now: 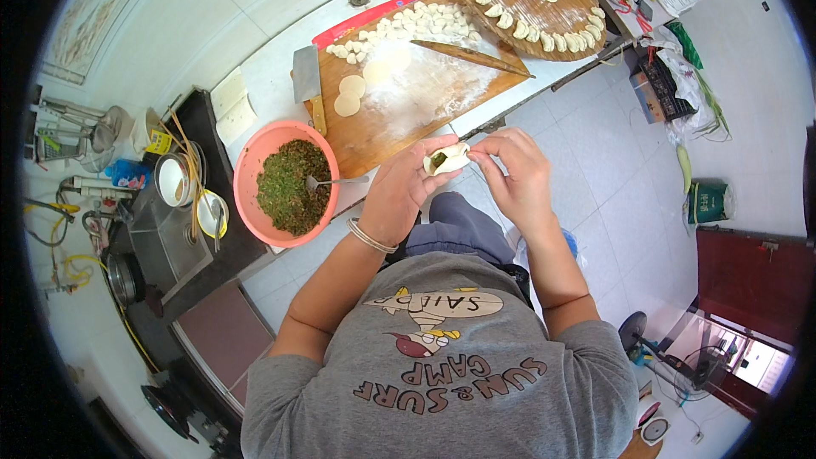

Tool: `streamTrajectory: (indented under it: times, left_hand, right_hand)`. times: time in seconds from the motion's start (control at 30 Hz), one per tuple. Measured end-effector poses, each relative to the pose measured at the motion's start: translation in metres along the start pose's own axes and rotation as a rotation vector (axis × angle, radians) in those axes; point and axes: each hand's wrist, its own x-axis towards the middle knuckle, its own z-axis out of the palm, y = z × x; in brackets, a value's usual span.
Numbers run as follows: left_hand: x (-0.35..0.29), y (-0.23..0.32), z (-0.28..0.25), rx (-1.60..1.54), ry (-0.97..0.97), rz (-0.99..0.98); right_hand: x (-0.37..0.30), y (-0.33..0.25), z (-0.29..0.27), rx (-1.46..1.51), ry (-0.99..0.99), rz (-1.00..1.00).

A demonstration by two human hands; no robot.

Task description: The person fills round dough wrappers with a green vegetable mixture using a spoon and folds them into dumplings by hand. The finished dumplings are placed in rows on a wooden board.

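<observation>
One half-open dumpling (446,159) between two hands.
It lies in front of the torso, its long axis running roughly from hand to hand, slightly raised at the right, green filling (438,159) showing in its mouth. The left hand (398,189) cradles it and is nearer; the right hand (514,177) pinches its right end between thumb and forefinger. Beyond lies a floured wooden board (374,136), with a pink bowl (246,178) to the left.
</observation>
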Motion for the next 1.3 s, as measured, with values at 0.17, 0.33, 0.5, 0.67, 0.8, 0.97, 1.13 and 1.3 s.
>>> streamTrajectory:
  times: [0.17, 0.33, 0.5, 0.67, 0.8, 0.97, 1.13, 1.3]
  left_hand:
    - [0.001, 0.001, 0.001, -0.033, 0.001, -0.036]
    - [0.002, 0.002, 0.002, -0.037, 0.02, -0.034]
    - [0.004, 0.003, 0.006, -0.004, 0.031, -0.066]
    - [0.006, 0.001, 0.004, 0.002, 0.009, -0.077]
    - [0.006, 0.0, 0.003, -0.005, 0.01, -0.066]
    - [0.006, 0.0, 0.001, -0.015, 0.003, -0.081]
    - [0.004, 0.006, 0.01, 0.305, -0.05, -0.035]
    - [0.008, -0.001, 0.014, -0.264, -0.053, -0.058]
  right_hand:
    - [-0.002, 0.004, -0.002, -0.018, -0.012, -0.065]
    - [0.002, -0.007, -0.006, 0.004, 0.06, -0.043]
    - [0.002, -0.001, -0.004, -0.002, 0.039, -0.071]
    - [-0.001, 0.006, -0.003, -0.022, 0.013, -0.137]
    - [0.001, 0.006, -0.003, -0.042, 0.02, -0.175]
    - [0.005, -0.001, -0.003, -0.038, 0.05, -0.163]
    - [0.0, 0.012, -0.001, 0.017, 0.004, -0.16]
    - [-0.005, 0.005, 0.004, 0.276, 0.128, 0.141]
